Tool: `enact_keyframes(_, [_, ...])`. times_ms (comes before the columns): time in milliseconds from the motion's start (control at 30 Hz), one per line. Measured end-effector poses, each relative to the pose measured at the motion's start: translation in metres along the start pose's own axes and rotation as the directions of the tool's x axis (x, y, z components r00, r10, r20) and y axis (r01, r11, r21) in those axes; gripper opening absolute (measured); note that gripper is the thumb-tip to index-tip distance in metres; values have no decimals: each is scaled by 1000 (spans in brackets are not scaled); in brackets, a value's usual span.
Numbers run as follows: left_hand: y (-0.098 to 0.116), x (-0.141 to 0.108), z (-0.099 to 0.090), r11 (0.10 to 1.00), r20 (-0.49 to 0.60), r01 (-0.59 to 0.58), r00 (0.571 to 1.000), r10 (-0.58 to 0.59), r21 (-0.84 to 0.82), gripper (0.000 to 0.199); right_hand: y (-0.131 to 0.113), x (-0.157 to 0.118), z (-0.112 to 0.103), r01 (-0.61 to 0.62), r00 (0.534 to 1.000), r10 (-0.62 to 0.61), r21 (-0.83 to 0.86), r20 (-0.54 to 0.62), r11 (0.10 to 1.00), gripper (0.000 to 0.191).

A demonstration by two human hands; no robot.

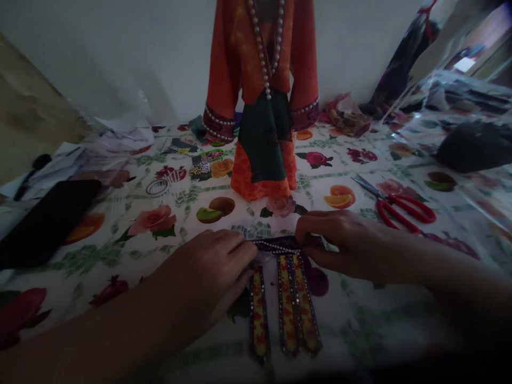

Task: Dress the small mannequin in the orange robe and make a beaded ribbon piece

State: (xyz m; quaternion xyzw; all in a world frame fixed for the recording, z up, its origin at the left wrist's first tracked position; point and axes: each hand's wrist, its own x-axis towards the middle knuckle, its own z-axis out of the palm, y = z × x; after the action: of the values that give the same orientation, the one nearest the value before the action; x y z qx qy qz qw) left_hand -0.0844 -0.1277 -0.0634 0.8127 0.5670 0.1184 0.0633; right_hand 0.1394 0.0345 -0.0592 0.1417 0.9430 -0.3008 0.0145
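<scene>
We note the left hand (208, 266) and right hand (344, 240) pinching the ends of a beaded dark band (276, 245) at 6 o'clock, its three sequinned strips (288, 309) lying loose, so a slackened pinch could let the band slip and skew them.

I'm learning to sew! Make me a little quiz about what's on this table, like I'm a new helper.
1. True or false: the red-handled scissors lie closer to the right hand than to the left hand.

2. What hangs down from the beaded dark band that both hands touch?
A) Three yellow and red strips
B) Blue ribbons
C) A gold chain

3. Fill in the blank: the small dress standing behind the hands is mostly ____, with strings of pearly beads.

Key: 1. True. 2. A. 3. Orange.
</scene>
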Motion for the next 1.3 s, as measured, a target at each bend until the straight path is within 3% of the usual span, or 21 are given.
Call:
enact_keyframes(300, [8, 7, -1, 993, -60, -95, 993, 100, 73, 24, -7, 4, 7, -9, 999, 12, -82, 35, 997, 8])
enact_keyframes(500, [22, 11, 22, 983, -41, -109, 992, 117, 147, 14, -10, 4, 8, -7, 1000, 9, -104, 19, 995, 2])
enact_keyframes(700, [25, 14, 32, 974, -75, -129, 986, 146, 187, 20, -11, 7, 10, 10, 1000, -9, -104, 6, 995, 6])
enact_keyframes(1033, [23, 11, 39, 972, -161, -119, 975, 153, 203, 25, -8, 9, 6, -31, 999, 31, -15, -12, 999, 3])
enact_keyframes(1300, [23, 11, 43, 984, -149, -107, 980, 128, 145, 34, -8, 12, 4, -67, 998, 67, 48, -3, 997, 5])
